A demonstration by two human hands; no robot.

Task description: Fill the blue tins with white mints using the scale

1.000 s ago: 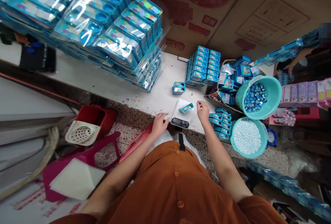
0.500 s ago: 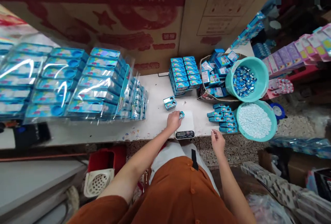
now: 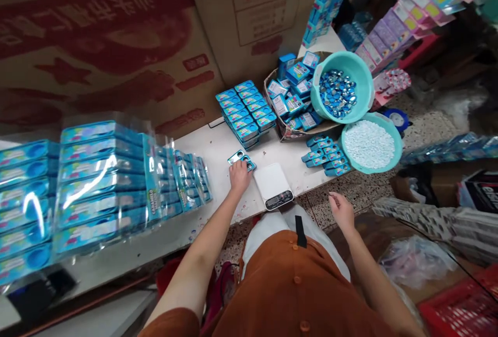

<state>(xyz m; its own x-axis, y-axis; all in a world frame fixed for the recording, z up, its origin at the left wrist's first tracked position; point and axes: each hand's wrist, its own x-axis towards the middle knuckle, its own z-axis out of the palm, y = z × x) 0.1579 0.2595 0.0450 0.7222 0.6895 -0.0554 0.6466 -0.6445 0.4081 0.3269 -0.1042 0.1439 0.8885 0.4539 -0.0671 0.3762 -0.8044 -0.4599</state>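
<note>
My left hand (image 3: 240, 176) has its fingers closed around a small blue case (image 3: 250, 165), pressed up beside a similar blue case (image 3: 235, 157) on the white table. Just right of that hand lies a white kitchen scale (image 3: 271, 184), its top bare. My right hand (image 3: 342, 211) hovers past the table's front edge, fingers curled in toward the thumb; what they hold, if anything, is too small to make out. Rows of blue cases with round holes (image 3: 326, 156) lie nearest to it, beside a turquoise tub of white pellets (image 3: 397, 145).
A second turquoise tub (image 3: 368, 93) contains shiny blue-and-silver pieces. Left of it stands a carton (image 3: 286, 134) of blue boxes. Stacked blue cases (image 3: 243, 111) stand behind my left hand. Plastic-wrapped packs (image 3: 101, 181) fill the left, before a large cardboard box (image 3: 128, 67).
My left hand has carried the blue case leftward off the scale to the other case. My right hand has drawn away from the table's edge. The whole view has turned rightward.
</note>
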